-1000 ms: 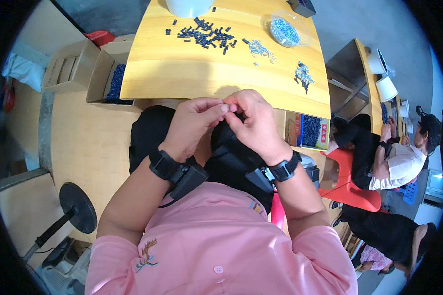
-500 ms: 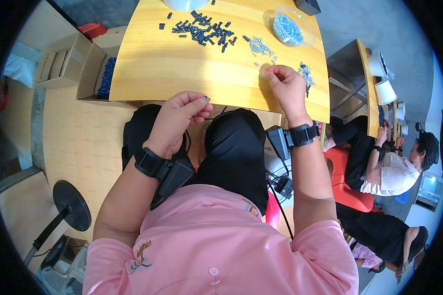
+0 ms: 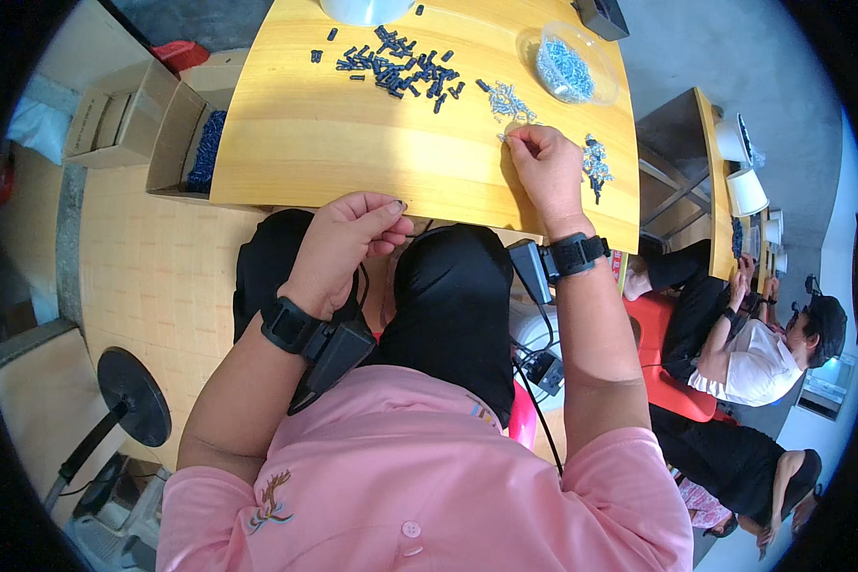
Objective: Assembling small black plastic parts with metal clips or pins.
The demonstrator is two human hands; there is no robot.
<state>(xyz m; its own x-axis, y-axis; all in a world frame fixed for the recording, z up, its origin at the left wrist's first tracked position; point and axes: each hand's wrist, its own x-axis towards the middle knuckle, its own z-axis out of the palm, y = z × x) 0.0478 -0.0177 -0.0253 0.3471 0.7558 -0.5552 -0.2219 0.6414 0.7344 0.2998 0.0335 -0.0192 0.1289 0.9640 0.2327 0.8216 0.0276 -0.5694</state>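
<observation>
My left hand is just off the near edge of the wooden table, thumb and forefinger pinched. Whatever is between those fingertips is too small to make out. Over the table my right hand is closed in a pinch, its fingertips at a small silver metal piece. Just beyond them lies a loose pile of small silver pieces. Farther left, short black cylindrical parts are scattered. To the right of my right hand sits a cluster of silver and black pieces.
A clear plastic bowl holding bluish-silver bits stands at the far right, near a dark box. A white round container is at the far edge. Left of the table is a cardboard box. Other people sit and bend at right.
My right hand has shifted slightly left, its fingertips now at a small silver piece near the pile. The left hand keeps its pinch near the edge. The whole view has shifted slightly.
</observation>
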